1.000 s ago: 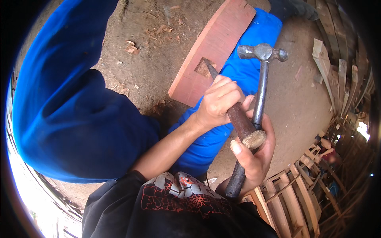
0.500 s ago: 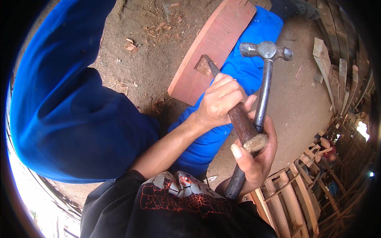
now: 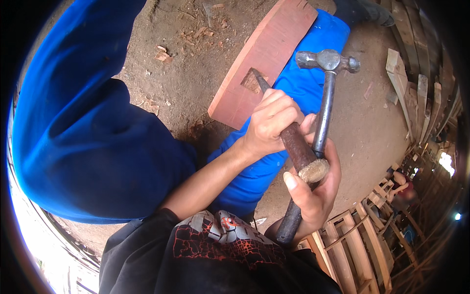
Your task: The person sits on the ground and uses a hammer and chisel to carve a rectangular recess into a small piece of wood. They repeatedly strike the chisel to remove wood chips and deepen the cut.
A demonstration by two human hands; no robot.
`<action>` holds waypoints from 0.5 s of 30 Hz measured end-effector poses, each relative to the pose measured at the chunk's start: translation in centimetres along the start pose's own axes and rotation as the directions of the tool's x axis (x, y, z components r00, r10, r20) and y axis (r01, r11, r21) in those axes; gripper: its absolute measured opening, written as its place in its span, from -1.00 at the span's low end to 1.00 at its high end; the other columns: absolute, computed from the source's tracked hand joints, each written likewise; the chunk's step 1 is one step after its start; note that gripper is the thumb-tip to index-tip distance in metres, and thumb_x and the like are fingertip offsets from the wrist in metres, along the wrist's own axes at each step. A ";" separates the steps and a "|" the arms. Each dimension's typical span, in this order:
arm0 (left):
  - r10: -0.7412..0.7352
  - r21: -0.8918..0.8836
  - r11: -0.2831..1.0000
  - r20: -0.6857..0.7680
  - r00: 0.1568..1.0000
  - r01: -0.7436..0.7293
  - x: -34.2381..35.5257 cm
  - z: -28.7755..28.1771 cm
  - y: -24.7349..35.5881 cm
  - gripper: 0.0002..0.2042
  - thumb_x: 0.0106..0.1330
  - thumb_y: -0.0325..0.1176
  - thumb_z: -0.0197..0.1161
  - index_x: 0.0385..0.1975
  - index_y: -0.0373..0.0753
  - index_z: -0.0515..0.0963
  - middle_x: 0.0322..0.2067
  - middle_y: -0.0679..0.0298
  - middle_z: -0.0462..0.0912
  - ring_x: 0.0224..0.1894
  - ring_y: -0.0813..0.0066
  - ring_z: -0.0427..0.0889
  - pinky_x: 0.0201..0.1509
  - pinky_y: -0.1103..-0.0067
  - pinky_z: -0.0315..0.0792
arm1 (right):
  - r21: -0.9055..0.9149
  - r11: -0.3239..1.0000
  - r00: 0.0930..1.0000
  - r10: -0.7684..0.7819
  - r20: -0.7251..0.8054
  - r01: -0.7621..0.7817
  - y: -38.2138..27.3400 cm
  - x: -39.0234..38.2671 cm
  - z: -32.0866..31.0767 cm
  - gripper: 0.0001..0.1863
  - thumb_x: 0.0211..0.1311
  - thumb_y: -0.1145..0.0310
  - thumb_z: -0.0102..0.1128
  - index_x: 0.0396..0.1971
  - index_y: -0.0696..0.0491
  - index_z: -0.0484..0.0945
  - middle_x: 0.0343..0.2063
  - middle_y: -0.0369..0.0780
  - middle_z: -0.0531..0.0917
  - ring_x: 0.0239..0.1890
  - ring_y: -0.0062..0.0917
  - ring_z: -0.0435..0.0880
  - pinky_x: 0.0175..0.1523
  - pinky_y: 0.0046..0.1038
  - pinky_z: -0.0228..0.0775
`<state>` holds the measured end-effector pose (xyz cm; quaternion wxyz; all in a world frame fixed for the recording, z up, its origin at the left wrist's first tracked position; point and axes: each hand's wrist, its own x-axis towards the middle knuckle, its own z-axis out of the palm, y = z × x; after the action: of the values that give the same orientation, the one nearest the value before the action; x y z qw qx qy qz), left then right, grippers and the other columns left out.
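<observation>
Along the inner edge of the outstretched right trouser leg (image 3: 245,183), bright blue, lies a thick reddish plank (image 3: 269,49), slanting from lower left to upper right with one corner toward the person. A squarish mortise (image 3: 251,84) is cut in its upper face, rough and paler within. The tip of a wood chisel (image 3: 298,147) sits at this recess; how deep it reaches cannot be told.

The left hand (image 3: 273,120) has its grip clamped around the chisel, fingers wrapped over the front, the steel blade leading away to the plank and the brown handle slanting back toward the person. The handle's butt is pale and frayed.

The right hand (image 3: 316,198) has its grip curled around the shaft of a ball-peen hammer (image 3: 323,108), thumb to the left, just beside the chisel's butt. The hammer's metal head points away from the person, and its shaft passes behind the butt.

Wood chips (image 3: 163,55) lie scattered on the bare brown ground (image 3: 364,142) beyond the bent left trouser leg (image 3: 93,161). To the right are loose boards (image 3: 399,73) and, lower down, slatted wooden frames (image 3: 355,245).
</observation>
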<state>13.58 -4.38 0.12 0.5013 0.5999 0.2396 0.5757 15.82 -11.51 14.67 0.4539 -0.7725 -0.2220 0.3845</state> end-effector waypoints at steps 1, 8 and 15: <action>0.008 -0.002 1.000 -0.001 1.000 -0.008 0.1 0.0 0.0 -0.72 0.02 -0.51 0.44 -0.70 -0.19 0.40 -0.66 0.31 0.39 -0.60 0.36 0.39 -0.44 0.46 0.20 | -0.004 1.000 1.000 -0.009 -0.002 0.009 0.0 0.0 0.0 -0.36 -0.10 0.28 0.34 -0.01 0.28 0.35 -0.49 -0.37 0.37 -0.49 -0.80 0.26 -0.34 -0.68 0.05; 0.018 -0.005 1.000 0.006 1.000 -0.018 0.1 -0.1 0.1 -0.72 0.01 -0.52 0.45 -0.70 -0.19 0.39 -0.66 0.31 0.39 -0.60 0.36 0.38 -0.44 0.46 0.19 | 0.017 1.000 1.000 0.005 -0.015 -0.005 0.0 -0.3 0.1 -0.37 -0.12 0.29 0.33 -0.03 0.28 0.34 -0.49 -0.37 0.37 -0.51 -0.80 0.26 -0.37 -0.68 0.05; 0.030 -0.011 0.999 0.011 0.999 -0.030 0.1 -0.1 0.1 -0.71 0.01 -0.53 0.45 -0.71 -0.19 0.39 -0.65 0.31 0.40 -0.61 0.36 0.38 -0.45 0.46 0.20 | 0.029 1.000 1.000 0.004 -0.027 -0.003 0.2 -0.4 0.3 -0.35 -0.13 0.29 0.34 -0.02 0.28 0.34 -0.47 -0.37 0.37 -0.52 -0.80 0.26 -0.37 -0.68 0.07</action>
<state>13.44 -4.33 0.24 0.4974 0.6039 0.2246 0.5809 15.30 -11.71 14.55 0.4673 -0.7713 -0.2090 0.3782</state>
